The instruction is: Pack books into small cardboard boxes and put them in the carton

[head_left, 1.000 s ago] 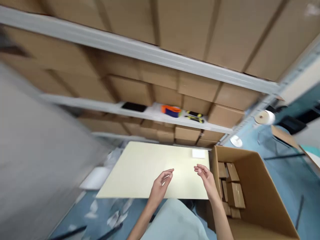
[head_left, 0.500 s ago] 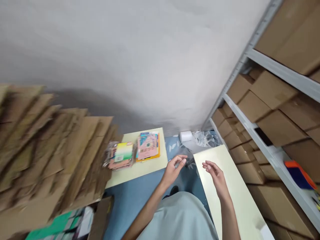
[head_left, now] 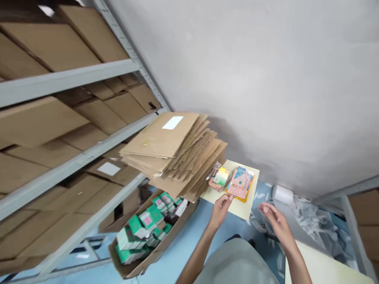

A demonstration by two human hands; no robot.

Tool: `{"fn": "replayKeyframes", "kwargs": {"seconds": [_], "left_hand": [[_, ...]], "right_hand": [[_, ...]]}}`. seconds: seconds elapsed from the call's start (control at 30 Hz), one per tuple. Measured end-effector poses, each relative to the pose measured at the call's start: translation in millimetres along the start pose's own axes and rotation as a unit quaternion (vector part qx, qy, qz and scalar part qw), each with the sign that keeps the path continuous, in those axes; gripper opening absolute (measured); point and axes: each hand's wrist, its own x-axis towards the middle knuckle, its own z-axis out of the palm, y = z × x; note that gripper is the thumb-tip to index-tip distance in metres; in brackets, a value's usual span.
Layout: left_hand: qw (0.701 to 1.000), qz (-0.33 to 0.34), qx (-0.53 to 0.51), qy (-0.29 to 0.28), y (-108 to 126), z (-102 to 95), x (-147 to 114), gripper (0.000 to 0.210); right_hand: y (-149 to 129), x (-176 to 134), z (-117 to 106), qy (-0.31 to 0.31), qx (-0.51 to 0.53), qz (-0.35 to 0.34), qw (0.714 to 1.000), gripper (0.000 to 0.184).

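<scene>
My left hand (head_left: 220, 210) is held in front of the near edge of a small pale-yellow table, its fingers loosely bent and apparently holding nothing. Just beyond its fingertips lies a pile of booklets or packets, a pink one (head_left: 240, 184) on top and an orange one (head_left: 244, 199) beneath. Beside that pile is a plastic-wrapped packet (head_left: 221, 176) with a yellow-green front. Over the floor to the right hovers my right hand (head_left: 278, 221), fingers half curled and apart, with nothing in it.
Flattened cardboard (head_left: 160, 136) is stacked high at the left of the small table (head_left: 240, 210). Below it stands an open carton (head_left: 171, 241) of green boxes. Shelves (head_left: 89, 156) of brown boxes line the left. A white roll (head_left: 282, 194) and another table (head_left: 315, 262) are at right.
The view has swung left, bringing the left shelves and green boxes into sight. Both hands stay raised, and my left hand now appears nearer the pink booklet.
</scene>
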Motion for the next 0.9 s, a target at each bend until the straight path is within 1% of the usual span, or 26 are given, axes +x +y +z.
{"fn": "replayKeyframes", "kwargs": {"seconds": [0.1,0.2,0.27,0.33,0.43,0.53,0.6,0.67,0.73,0.8,0.83,0.9], "left_hand": [[0.999,-0.006,0.002,0.039,-8.6,-2.1,6.1,0.064],[0.998,-0.019,-0.012,0.065,-22.1,-2.1,11.9,0.063],[0.997,-0.025,-0.026,0.073,-32.5,-3.3,18.5,0.062],[0.996,-0.032,-0.034,0.069,-42.5,-7.0,28.3,0.060],[0.998,-0.046,-0.033,0.039,-55.6,-18.2,47.3,0.057],[0.999,-0.048,-0.019,-0.007,-71.7,-33.4,70.8,0.048],[0.998,-0.054,-0.002,-0.038,-88.3,-42.3,88.5,0.042],[0.995,-0.076,0.016,-0.065,-109.1,-48.4,105.6,0.039],[0.989,-0.108,0.025,-0.102,-131.2,-50.9,120.6,0.038],[0.982,-0.132,0.043,-0.129,-151.1,-49.4,133.4,0.038],[0.980,-0.134,0.057,-0.136,-159.6,-47.5,139.0,0.039],[0.979,-0.115,0.083,-0.148,-172.6,-42.1,148.3,0.040]], "right_hand": [[10.6,17.0,9.4,-0.032,0.004,0.018,0.999,0.059],[25.3,30.2,19.6,-0.050,0.000,0.036,0.998,0.064],[34.6,39.0,25.8,-0.059,-0.005,0.041,0.997,0.066],[40.8,49.1,31.6,-0.063,-0.012,0.044,0.997,0.068],[43.0,67.2,41.3,-0.044,-0.032,0.051,0.997,0.070],[45.1,91.0,50.1,-0.013,-0.060,0.048,0.997,0.069],[52.5,109.1,53.7,0.009,-0.074,0.047,0.996,0.066],[65.0,125.2,56.9,0.033,-0.097,0.042,0.994,0.062],[80.5,137.0,62.2,0.064,-0.140,0.049,0.987,0.059],[97.1,144.3,70.2,0.106,-0.197,0.062,0.973,0.054],[105.4,146.6,75.1,0.129,-0.225,0.070,0.963,0.051],[120.8,148.8,85.4,0.152,-0.252,0.087,0.952,0.045]]}}
